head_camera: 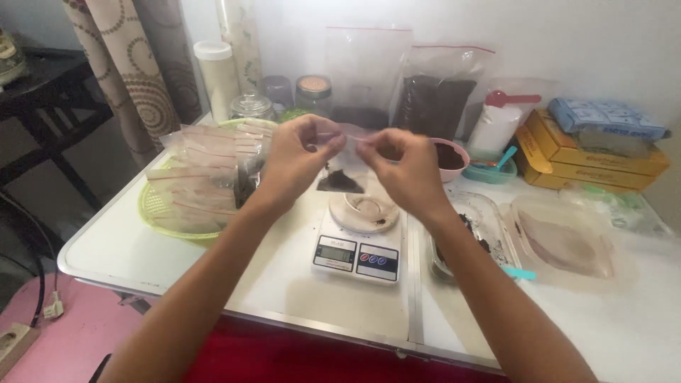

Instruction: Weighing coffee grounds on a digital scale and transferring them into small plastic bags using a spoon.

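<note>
Broadly, a white folding table [177, 262] filled the room in front of the person, its far edge against a pale wall. Two big clear zip bags stood at the back; the right-hand bag [434, 99] was loaded with dark, crumbly stuff. Off to the left sat a green basket [159, 213] heaped with small filled bags [209, 167]. To the right lay a stack of yellow boxes [567, 159], with a clear plastic tray [567, 245] nearer the front edge. A white kitchen scale [358, 245] stood in the middle of the table, carrying a small white dish [365, 211]. Just right of it was a clear container [482, 230] with dark crumbs inside. A pink bowl [451, 157] of the same dark matter sat behind the hands.

Above the scale, both hands were raised close together. The left hand [294, 159] and the right hand [404, 167] each pinched the top edge of one small clear bag [345, 159] between fingertips (the strip ran straight between them). That little bag hung over the dish, a dark pinch of contents settled in its bottom.
</note>
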